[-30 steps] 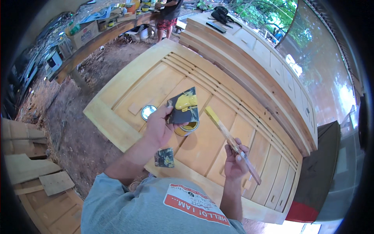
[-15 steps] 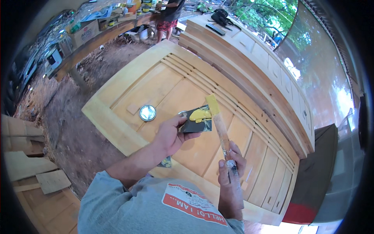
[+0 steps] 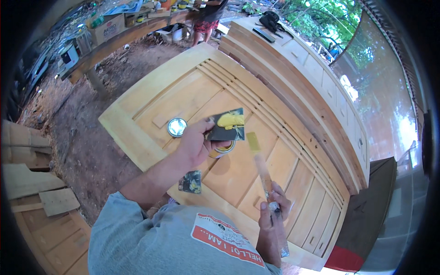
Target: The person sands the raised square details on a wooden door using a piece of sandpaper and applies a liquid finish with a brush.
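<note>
My left hand (image 3: 195,142) grips a dark, flat square spreader (image 3: 220,134) bearing a blob of yellow paste (image 3: 231,119). Just below it, partly hidden, stands an open yellow can (image 3: 219,151); its round metal lid (image 3: 177,127) lies to the left on a pale wooden panelled door (image 3: 120,120). My right hand (image 3: 274,207) is closed around a long wooden stick (image 3: 262,172), whose yellow-coated upper end is just right of and below the spreader. A second stained dark square (image 3: 190,182) rests on the door's near edge, below my left hand.
A pale wooden stack (image 3: 293,52) with a black bag (image 3: 270,20) is behind the door. A cluttered bench (image 3: 91,59) and another person (image 3: 206,20) are at upper left and top. Wooden boards (image 3: 50,229) lie at lower left; a dark cover (image 3: 362,215) hangs at right.
The stick's yellow end rose to the spreader half a second ago and has since dropped away from it. My left hand moved right, then back upward with the spreader, uncovering more of the can.
</note>
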`<state>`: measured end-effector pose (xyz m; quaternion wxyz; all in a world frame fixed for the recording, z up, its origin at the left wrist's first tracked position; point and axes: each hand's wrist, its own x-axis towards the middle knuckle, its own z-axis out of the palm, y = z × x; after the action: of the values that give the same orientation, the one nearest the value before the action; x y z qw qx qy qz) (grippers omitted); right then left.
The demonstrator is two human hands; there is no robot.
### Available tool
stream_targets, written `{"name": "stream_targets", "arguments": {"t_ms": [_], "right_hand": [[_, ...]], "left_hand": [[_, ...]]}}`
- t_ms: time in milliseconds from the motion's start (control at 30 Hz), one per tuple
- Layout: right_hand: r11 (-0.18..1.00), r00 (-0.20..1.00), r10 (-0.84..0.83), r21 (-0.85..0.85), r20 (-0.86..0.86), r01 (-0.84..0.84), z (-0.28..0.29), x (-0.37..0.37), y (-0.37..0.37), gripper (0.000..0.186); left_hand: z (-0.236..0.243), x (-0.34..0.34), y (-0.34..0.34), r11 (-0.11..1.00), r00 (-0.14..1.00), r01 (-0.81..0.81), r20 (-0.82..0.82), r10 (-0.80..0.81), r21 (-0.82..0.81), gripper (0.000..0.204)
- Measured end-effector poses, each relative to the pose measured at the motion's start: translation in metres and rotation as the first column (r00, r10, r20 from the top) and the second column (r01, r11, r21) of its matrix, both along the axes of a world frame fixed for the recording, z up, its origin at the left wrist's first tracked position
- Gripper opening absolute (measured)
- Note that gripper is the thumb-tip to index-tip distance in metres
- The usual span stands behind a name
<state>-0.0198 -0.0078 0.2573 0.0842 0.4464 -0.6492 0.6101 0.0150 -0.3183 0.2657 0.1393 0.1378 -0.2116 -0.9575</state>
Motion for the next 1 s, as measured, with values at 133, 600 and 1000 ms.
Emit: {"name": "stream_targets", "arguments": {"t_ms": [133, 600, 1000], "right_hand": [[0.974, 0.969, -0.228, 0.008, 0.089, 0.228, -0.005, -0.018, 0.003, 0.035], [0.488, 0.89, -0.29, 0.854, 0.351, -0.178, 0.029, -0.141, -0.151, 0.026], [-0.08, 0.965, 0.261, 0.995, -0.035, 0.058, -0.094, -0.073, -0.399, 0.048]], "left_hand": [[-0.008, 0.011, -0.022, 0.979, 0.997, -0.068, 0.029, 0.075, -0.192, 0.035], [-0.052, 0.109, -0.078, 0.768, 0.801, -0.48, 0.145, 0.581, -0.424, 0.04], [-0.084, 0.191, -0.052, 0.734, 0.738, -0.585, 0.148, 0.659, -0.345, 0.046]]}}
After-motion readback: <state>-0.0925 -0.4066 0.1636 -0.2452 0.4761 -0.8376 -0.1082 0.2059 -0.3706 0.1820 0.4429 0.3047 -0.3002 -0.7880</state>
